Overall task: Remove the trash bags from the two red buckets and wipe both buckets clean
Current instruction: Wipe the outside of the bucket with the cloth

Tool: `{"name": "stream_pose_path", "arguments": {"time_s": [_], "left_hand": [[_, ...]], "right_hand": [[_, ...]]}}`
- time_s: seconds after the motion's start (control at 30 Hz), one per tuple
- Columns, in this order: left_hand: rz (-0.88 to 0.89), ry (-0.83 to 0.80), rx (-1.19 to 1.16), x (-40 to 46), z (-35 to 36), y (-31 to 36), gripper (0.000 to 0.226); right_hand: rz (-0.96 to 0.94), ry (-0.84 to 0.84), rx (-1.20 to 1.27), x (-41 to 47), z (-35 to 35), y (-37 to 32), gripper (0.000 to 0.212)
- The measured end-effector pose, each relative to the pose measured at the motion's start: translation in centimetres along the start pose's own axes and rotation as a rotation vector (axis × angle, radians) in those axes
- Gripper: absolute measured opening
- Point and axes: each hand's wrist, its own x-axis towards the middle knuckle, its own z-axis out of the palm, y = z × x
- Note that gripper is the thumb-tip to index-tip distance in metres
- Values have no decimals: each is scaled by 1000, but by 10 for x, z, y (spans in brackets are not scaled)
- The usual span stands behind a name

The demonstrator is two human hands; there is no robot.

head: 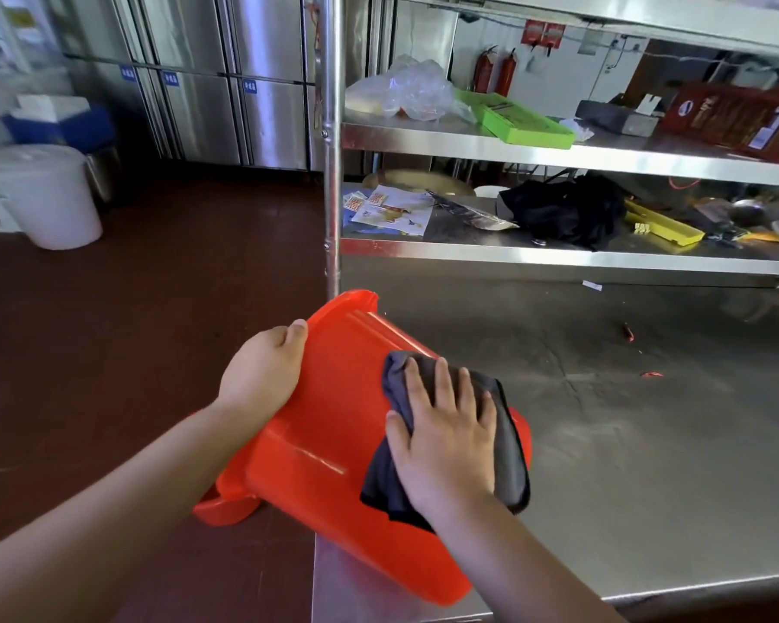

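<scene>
Buckets: one red bucket (329, 424) in sight, and it's on its side across the near left corner of the steel table (626, 442), base end pointing away, open end toward the person and hanging past the table edge.
Left hand (262, 368): it's got the bucket's far base rim, fingers curled over the edge, thumb up on top, steadying the thing.
Right hand (446, 438): flat, fingers spread and straight, pressing one dark grey cloth (507, 447) onto the bucket's upturned side.
Cloth: bunched under the palm, spilling out past the fingertips and down the bucket wall on the wrist side.
Between the hands: bare red plastic, shiny, one ribbed band running across.
Trash bags: I can't make one out on this bucket.
Beyond the right hand: two small red scraps (628, 331) lie on the table top, well apart from the cloth.
Above the hands: two shelf levels; one green tray (525, 123) up top, one black bag (563, 209) and one yellow tray (664, 224) below.
Far left of the left hand: one white bucket (41, 195) stands on the dark red floor.
</scene>
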Motion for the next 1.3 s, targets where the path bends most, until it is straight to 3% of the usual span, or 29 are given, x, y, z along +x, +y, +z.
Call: {"name": "stream_pose_path", "arguments": {"time_s": [0.17, 0.33, 0.63, 0.8, 1.0, 1.3], "left_hand": [[3, 51, 16, -1, -2, -6, 53], [-94, 47, -127, -1, -8, -27, 46], [-110, -61, -205, -4, -12, -17, 33], [-15, 3, -19, -4, -32, -4, 24], [40, 177, 270, -9, -94, -13, 24], [-317, 337, 542, -78, -157, -126, 30]], "right_hand": [[-115, -70, 56, 32, 2, -37, 65], [-232, -135, 71, 63, 11, -46, 60], [28, -50, 365, 74, -5, 24, 39], [121, -19, 626, 73, -2, 64, 33], [68, -174, 714, 76, 39, 58, 33], [-290, -439, 791, 69, 101, -46, 29]]}}
